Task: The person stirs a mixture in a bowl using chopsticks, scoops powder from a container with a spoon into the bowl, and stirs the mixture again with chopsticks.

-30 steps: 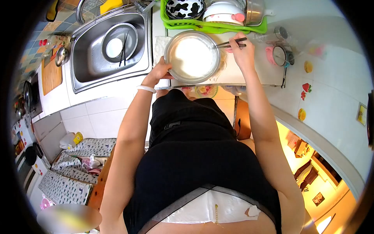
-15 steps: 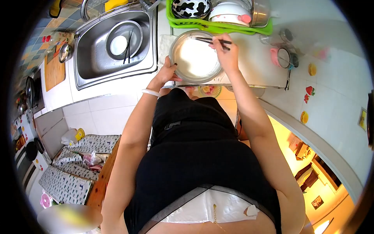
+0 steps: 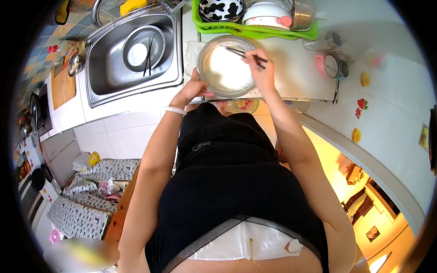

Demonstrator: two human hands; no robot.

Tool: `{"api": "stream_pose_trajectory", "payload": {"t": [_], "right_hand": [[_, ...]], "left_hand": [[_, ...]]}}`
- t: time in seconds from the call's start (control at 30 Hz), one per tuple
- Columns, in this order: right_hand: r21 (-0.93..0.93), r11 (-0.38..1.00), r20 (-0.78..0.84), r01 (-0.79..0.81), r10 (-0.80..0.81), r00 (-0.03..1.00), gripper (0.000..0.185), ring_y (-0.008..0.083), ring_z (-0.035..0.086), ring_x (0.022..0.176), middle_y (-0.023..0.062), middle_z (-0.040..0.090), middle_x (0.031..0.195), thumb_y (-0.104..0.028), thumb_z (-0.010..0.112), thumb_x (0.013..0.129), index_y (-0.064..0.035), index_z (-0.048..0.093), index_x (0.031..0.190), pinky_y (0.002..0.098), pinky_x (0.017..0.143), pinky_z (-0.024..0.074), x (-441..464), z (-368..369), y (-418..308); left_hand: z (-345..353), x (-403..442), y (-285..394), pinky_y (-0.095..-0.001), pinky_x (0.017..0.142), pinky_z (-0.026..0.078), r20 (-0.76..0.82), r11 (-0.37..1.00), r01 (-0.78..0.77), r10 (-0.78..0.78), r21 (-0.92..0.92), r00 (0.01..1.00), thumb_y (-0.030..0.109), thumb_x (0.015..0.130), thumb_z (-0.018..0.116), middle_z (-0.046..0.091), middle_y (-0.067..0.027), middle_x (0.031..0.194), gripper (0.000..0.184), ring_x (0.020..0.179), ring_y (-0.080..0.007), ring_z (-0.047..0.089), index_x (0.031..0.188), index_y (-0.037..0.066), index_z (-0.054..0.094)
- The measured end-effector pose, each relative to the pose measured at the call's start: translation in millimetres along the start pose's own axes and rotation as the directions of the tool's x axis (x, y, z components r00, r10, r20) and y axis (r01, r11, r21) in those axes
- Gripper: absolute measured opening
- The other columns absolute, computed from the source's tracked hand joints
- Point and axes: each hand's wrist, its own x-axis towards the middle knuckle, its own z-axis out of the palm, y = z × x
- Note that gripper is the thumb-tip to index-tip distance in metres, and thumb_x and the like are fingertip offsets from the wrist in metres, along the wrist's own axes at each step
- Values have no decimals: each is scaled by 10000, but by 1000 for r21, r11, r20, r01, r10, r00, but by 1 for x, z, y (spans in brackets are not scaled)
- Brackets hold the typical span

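Observation:
A round metal bowl (image 3: 202,79) with a pale, whitish content stands on the counter in front of me. My left hand (image 3: 196,87) grips its near left side, thumb up along the wall and fingers low by the base. In my right hand (image 3: 262,68) is a pair of dark chopsticks (image 3: 236,51), held over the bowl's right side with the tips pointing left into it. Glare washes out the middle of the bowl, so the texture of the content and the exact place of the tips are hard to make out.
Left of the bowl is a steel sink (image 3: 104,86) holding a metal basin (image 3: 160,51), a small white bowl (image 3: 137,54) and dark chopsticks. A green dish rack (image 3: 255,34) with bowls stands behind. Further right is a pink-handled cup (image 3: 322,66). A cutting board (image 3: 63,88) lies far left.
My right hand has shifted slightly down with the chopsticks, whose angle is now steeper across the bowl. The left hand keeps its hold, and the bowl stays nearly in place.

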Motion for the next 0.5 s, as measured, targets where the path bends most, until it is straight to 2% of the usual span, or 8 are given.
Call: {"api": "stream_pose_trajectory", "payload": {"t": [0.07,0.1,0.17,0.27,0.37,0.4,0.5], "right_hand": [[48,997,109,59,-64,992,70,127,678,849,45,656,869,3,566,950,21,598,891,244,771,527,-13,18,-4],[4,994,186,110,-109,977,98,116,666,831,43,630,864,-7,559,957,20,577,864,236,765,521,-20,24,-2],[-243,961,307,128,-49,950,132,105,656,824,33,613,839,-32,565,962,10,557,837,233,753,514,-31,22,-25],[38,999,286,-32,20,958,156,139,678,744,80,622,742,-98,606,940,-20,505,849,277,634,486,-28,13,-11],[-8,999,148,37,-35,988,176,141,693,732,102,646,770,-119,600,948,-24,487,852,269,628,486,-13,23,-13],[-17,1000,114,-18,20,993,171,128,663,706,99,657,778,-120,604,941,-30,491,849,267,623,480,-12,27,-25],[-113,991,279,71,-37,960,150,124,601,658,83,662,773,-101,613,921,-34,502,845,279,608,469,-16,25,-21]], "left_hand": [[-7,7,-11,-370,799,614,39,996,13,-10,-86,999,-51,865,467,532,-203,1228,769,953,-301,680,1485,141,56],[-7,5,-9,-375,806,612,31,995,30,-27,-97,999,-59,849,469,530,-201,1230,787,965,-305,676,1487,145,55],[-3,-1,-4,-384,821,609,19,990,66,-64,-121,998,-73,818,473,526,-198,1234,824,987,-314,668,1490,154,53],[-6,6,-10,-383,833,607,50,995,-12,17,-96,999,-78,816,472,526,-199,1232,843,1003,-319,664,1499,153,36],[-6,3,-7,-385,840,604,49,997,3,1,-72,999,-77,816,469,528,-208,1234,833,1002,-325,665,1502,142,49],[-6,2,-6,-384,842,603,42,997,17,-14,-79,999,-76,817,469,531,-208,1233,828,1002,-325,666,1502,140,55],[-4,1,-4,-381,844,602,36,994,56,-53,-93,998,-66,821,472,539,-209,1230,821,1001,-322,668,1503,136,63]]}}
